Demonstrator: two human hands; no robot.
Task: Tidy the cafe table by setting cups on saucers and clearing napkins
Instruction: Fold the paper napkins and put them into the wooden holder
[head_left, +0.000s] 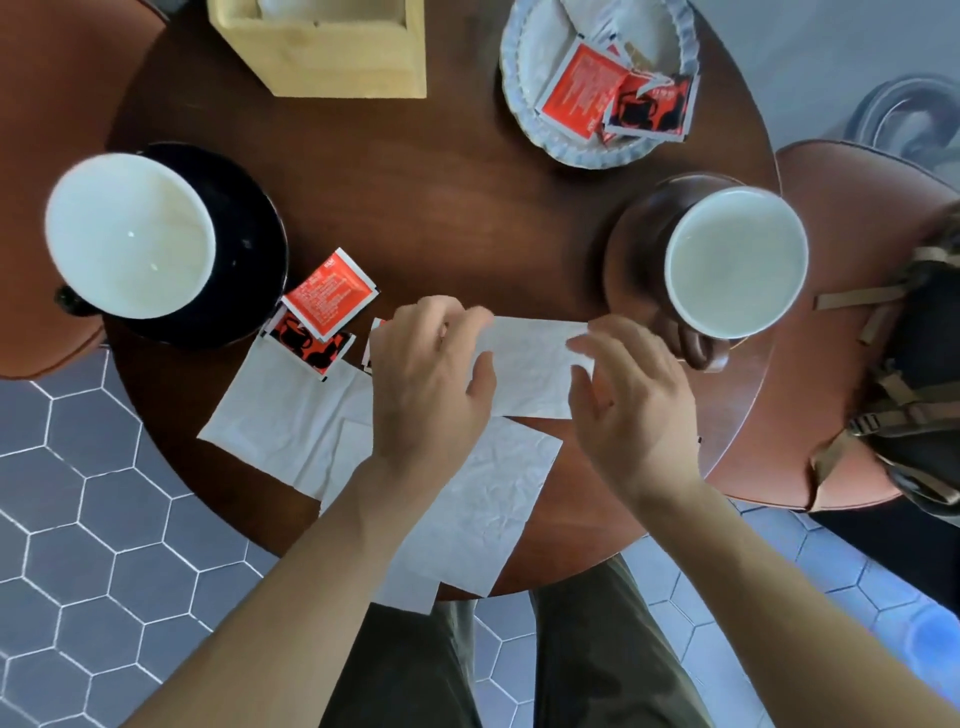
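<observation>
Holding the folded napkin (530, 369) at its 2 short ends, the left hand (431, 379) pinches one end with curled fingers, while the right hand (634, 395) touches the other, fingers loosely spread. Its long axis runs left to right between them, above 2 flat napkins (488, 499) on the table (467, 218).

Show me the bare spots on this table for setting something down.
Bare wood lies mid-table, bordered by the wooden box, white plate, black saucer and brown cup. The near edge is crowded with napkins, sachets and both hands.
</observation>
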